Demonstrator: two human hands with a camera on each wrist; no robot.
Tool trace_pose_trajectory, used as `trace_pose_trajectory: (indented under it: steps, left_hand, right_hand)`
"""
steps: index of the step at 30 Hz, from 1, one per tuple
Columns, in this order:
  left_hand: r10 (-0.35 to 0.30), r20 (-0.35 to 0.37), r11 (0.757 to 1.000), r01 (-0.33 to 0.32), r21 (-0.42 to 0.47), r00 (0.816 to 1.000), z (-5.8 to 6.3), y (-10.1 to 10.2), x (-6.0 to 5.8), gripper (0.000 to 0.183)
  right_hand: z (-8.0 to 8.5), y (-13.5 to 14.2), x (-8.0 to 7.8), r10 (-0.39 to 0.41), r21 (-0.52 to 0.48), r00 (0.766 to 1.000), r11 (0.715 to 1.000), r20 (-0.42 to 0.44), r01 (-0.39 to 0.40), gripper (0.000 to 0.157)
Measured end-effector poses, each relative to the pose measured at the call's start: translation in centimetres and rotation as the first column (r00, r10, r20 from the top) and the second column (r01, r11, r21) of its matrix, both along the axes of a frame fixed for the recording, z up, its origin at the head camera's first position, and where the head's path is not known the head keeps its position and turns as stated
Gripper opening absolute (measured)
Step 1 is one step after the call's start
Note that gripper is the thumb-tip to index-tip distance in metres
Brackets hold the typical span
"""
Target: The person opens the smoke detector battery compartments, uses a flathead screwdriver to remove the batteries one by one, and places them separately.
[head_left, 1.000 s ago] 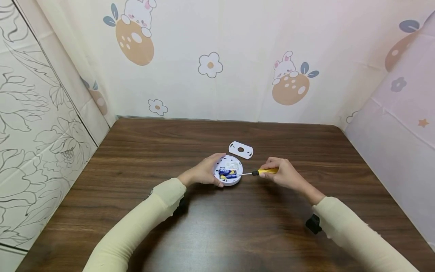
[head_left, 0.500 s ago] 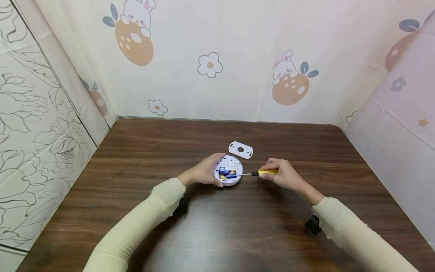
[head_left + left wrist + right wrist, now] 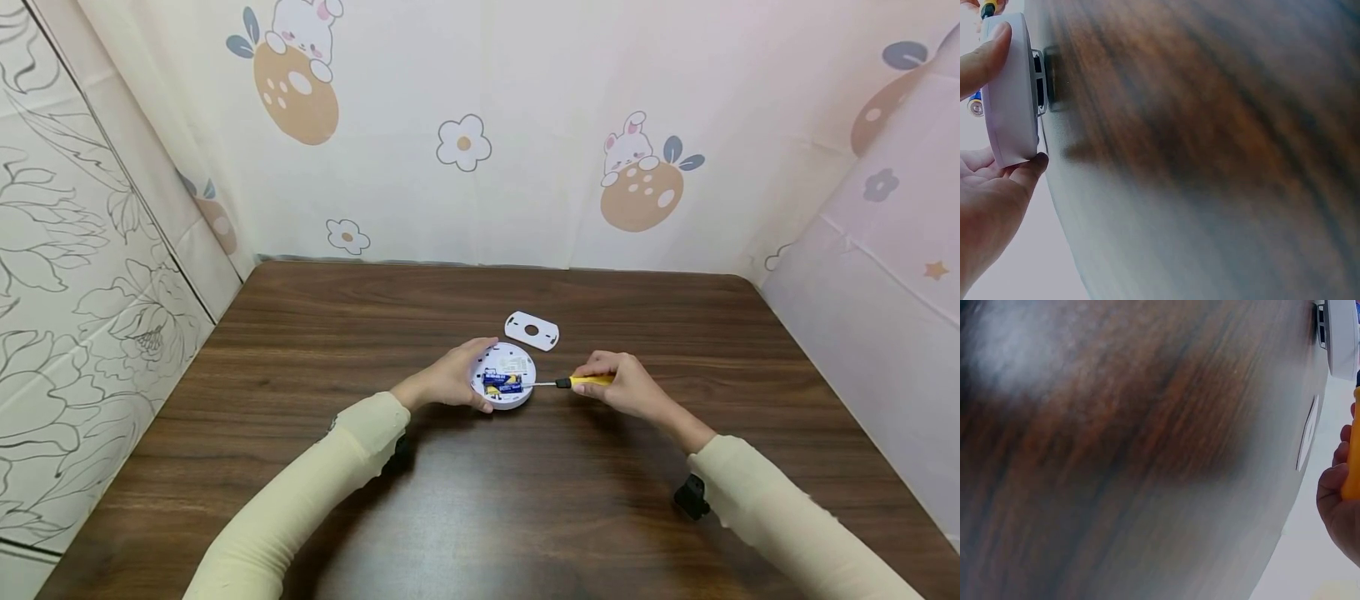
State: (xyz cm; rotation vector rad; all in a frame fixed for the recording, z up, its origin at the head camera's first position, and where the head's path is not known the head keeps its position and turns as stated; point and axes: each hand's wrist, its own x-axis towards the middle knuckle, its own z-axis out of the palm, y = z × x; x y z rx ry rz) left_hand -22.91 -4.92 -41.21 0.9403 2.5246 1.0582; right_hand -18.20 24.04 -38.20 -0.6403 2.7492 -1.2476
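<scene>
My left hand (image 3: pixel 453 377) holds a round white smoke alarm (image 3: pixel 513 354) by its left rim, thumb and fingers spread around the edge. Its back faces up, showing blue-and-yellow batteries (image 3: pixel 502 384) in the compartment. One battery end (image 3: pixel 977 107) stands out past the back face in the left wrist view. The vented underside (image 3: pixel 1039 81) is turned toward the table. In my right hand (image 3: pixel 628 383) is a screwdriver (image 3: pixel 592 379) with a yellow and black handle. Its thin shaft points left, tip right at the batteries' right end.
A white oval mounting plate (image 3: pixel 532 331) with a round centre hole lies just behind the alarm. The dark wooden table (image 3: pixel 337 317) reaches back to a patterned curtain (image 3: pixel 525 217). Another curtain panel (image 3: pixel 885 250) hangs along the right side.
My right hand has lowered very slightly, with the screwdriver tip still at the batteries. The left hand, smoke alarm and plate stay in place.
</scene>
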Motion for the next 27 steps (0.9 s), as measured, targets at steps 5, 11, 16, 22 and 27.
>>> trace_pose_trajectory:
  steps: [5, 11, 16, 22, 27]
  left_hand:
    - [0.0, -0.001, 1.0, 0.0, -0.002, 1.0, 0.1, -0.1, 0.0, 0.108]
    - [0.002, 0.004, 1.0, -0.002, -0.004, 1.0, 0.0, -0.1, 0.0, 0.108]
    - [0.007, 0.009, 1.0, -0.007, -0.001, 1.0, 0.1, -0.2, 0.1, 0.108]
    - [0.009, 0.007, 1.0, -0.009, -0.002, 1.0, 0.1, -0.1, 0.1, 0.108]
    - [0.008, 0.009, 1.0, -0.008, -0.002, 1.0, 0.0, -0.1, 0.1, 0.108]
  right_hand:
    - [1.4, -0.7, 0.8, 0.011, -0.002, 1.0, 1.0, 0.008, -0.011, 0.011]
    - [1.4, -0.6, 0.7, 0.023, -0.043, 1.0, 0.999, 0.003, -0.023, 0.01]
    - [1.4, -0.5, 0.6, 0.018, -0.061, 1.0, 0.998, 0.001, -0.018, 0.011]
    - [1.5, -0.5, 0.6, 0.02, -0.056, 1.0, 0.998, -0.013, -0.021, 0.011]
    - [1.6, -0.4, 0.6, 0.02, -0.05, 1.0, 0.999, -0.023, -0.021, 0.01]
